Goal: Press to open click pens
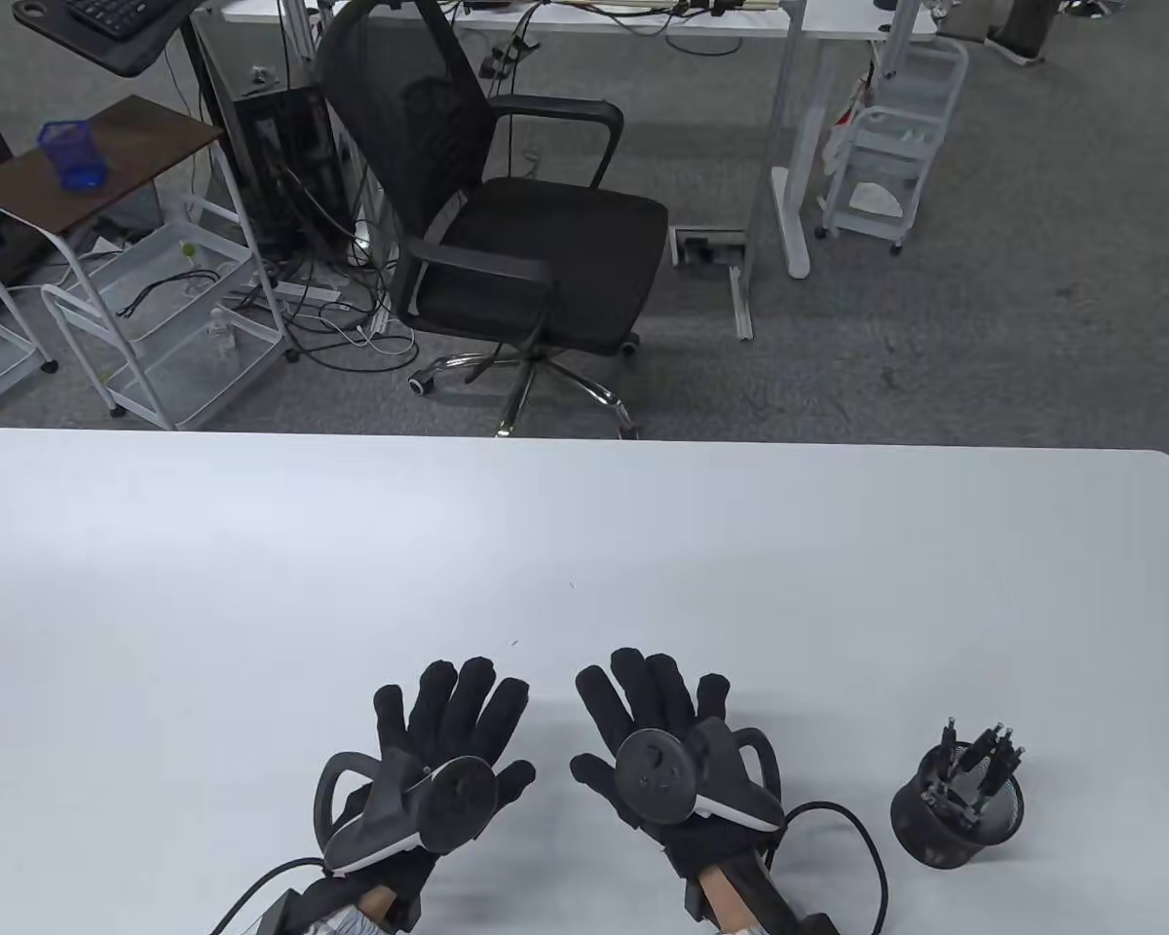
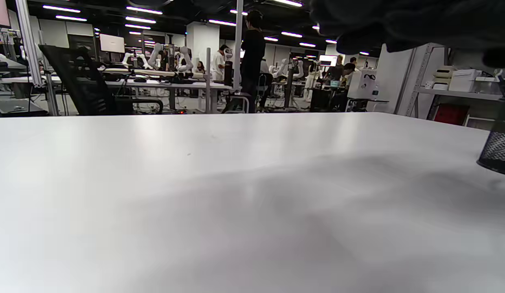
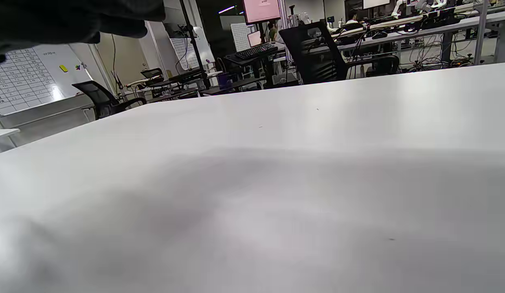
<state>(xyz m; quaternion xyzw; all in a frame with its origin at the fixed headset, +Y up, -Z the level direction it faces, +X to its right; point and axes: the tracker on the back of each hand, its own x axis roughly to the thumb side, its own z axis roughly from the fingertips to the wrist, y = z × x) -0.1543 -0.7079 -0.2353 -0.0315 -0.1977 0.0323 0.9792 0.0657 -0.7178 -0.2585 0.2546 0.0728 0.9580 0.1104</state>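
Several dark click pens (image 1: 979, 758) stand in a black mesh pen cup (image 1: 953, 810) near the table's front right; the cup's edge shows at the right of the left wrist view (image 2: 498, 148). My left hand (image 1: 453, 716) lies flat, fingers spread, palm down over the white table (image 1: 584, 545), holding nothing. My right hand (image 1: 653, 696) lies the same way beside it, open and empty, left of the cup and apart from it. In both wrist views only dark glove edges show at the top.
A black office chair (image 1: 516, 224) stands beyond the table's far edge. White carts, desks and cables fill the floor behind. The pen cup is the only object on the table.
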